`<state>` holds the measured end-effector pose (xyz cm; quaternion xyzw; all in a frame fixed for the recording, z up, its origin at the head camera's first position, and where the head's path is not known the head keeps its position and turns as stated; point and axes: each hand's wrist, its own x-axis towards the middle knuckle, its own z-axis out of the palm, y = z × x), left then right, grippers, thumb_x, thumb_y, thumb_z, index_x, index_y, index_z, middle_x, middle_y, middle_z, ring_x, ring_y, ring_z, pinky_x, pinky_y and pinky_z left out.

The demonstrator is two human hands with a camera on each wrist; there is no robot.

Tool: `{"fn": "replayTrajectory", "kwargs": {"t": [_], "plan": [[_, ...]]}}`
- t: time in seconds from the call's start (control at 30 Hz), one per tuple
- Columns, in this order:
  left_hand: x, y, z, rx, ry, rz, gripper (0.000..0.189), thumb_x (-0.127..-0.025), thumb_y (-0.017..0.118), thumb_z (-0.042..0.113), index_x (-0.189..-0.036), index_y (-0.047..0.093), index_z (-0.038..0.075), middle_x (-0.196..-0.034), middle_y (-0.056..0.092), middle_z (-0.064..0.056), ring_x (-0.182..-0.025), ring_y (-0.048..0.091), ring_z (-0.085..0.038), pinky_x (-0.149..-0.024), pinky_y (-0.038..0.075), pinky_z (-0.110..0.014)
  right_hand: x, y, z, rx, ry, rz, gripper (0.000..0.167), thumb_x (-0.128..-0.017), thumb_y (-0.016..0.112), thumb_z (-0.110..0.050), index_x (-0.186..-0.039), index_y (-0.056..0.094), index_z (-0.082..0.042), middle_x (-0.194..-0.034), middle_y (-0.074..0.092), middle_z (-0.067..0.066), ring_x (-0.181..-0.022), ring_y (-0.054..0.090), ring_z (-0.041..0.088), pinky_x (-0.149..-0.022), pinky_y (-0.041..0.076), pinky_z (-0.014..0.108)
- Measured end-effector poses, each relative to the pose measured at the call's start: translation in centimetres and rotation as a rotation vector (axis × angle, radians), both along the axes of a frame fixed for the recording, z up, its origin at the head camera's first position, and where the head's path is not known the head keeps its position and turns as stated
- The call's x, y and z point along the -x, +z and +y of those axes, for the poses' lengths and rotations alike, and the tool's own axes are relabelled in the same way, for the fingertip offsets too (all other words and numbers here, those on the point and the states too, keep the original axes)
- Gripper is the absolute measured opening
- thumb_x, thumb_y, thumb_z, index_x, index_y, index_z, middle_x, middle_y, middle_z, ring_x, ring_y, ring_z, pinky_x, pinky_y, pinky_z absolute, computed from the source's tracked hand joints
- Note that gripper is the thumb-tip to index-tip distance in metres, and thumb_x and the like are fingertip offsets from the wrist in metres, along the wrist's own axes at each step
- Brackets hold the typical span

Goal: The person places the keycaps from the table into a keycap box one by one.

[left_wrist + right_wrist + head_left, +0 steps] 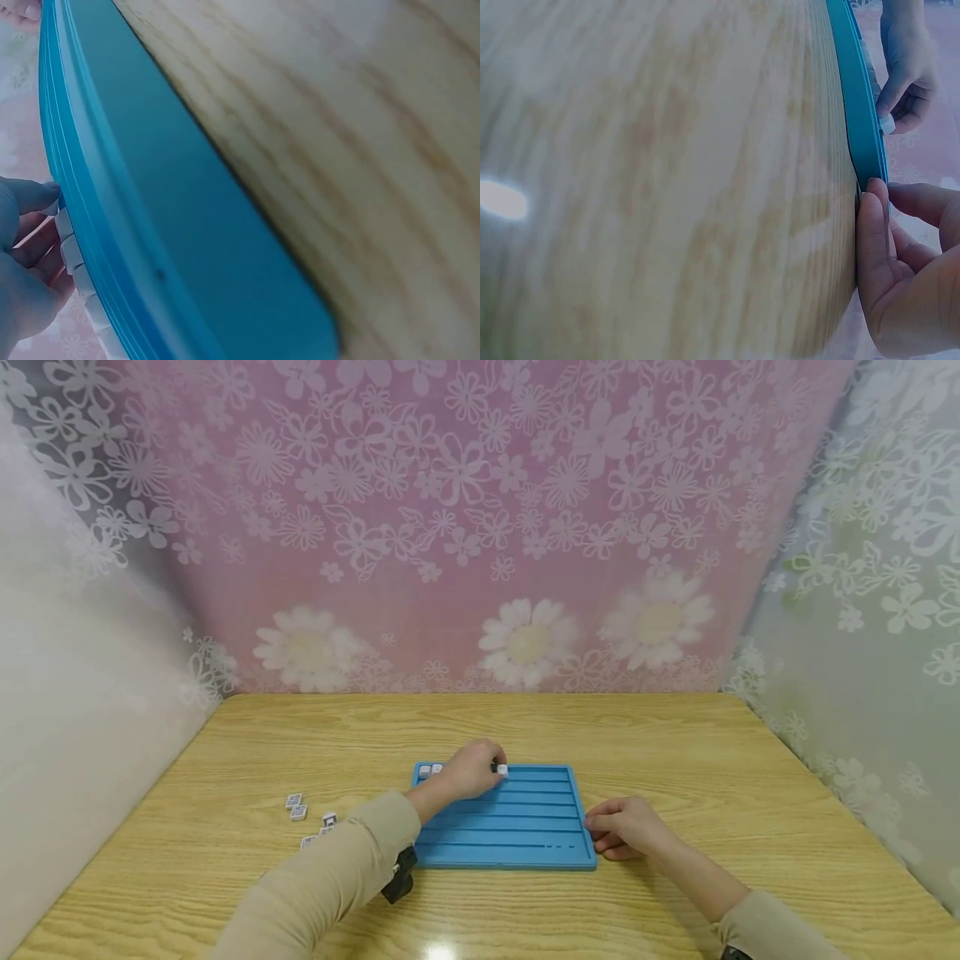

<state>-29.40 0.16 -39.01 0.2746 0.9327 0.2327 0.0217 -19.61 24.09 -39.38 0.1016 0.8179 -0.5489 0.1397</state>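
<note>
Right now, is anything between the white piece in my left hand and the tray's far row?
Nothing visible: the white piece in your left hand is at the far row of the blue tray; your right hand holds its right edge.

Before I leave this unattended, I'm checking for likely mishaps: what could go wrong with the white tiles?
The white tile pinched by the left hand could slip and land askew in the blue tray. The left sleeve appears close to the loose tiles on the table, so it might sweep some aside. The right hand holds the tray's right edge; a nudge there could jostle the tiles in the top row.
</note>
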Motion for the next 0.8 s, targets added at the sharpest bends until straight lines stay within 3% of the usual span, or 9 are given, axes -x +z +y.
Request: {"fn": "replayTrajectory", "kwargs": {"t": [0.8], "plan": [[0.5,-0.11,0.0,-0.013,0.038,-0.062,0.011,-0.086,0.064,0.007,-0.096,0.067,0.006,-0.091,0.06,-0.003,-0.076,0.051,-0.014,-0.066,0.046,-0.028,0.17,-0.01,0.05,0.007,0.011,0.017,0.024,-0.086,0.063,-0.009,-0.104,0.062,0.007,-0.067,0.061,0.007,-0.056,0.06,0.014,-0.053,0.052,0.028]]}}
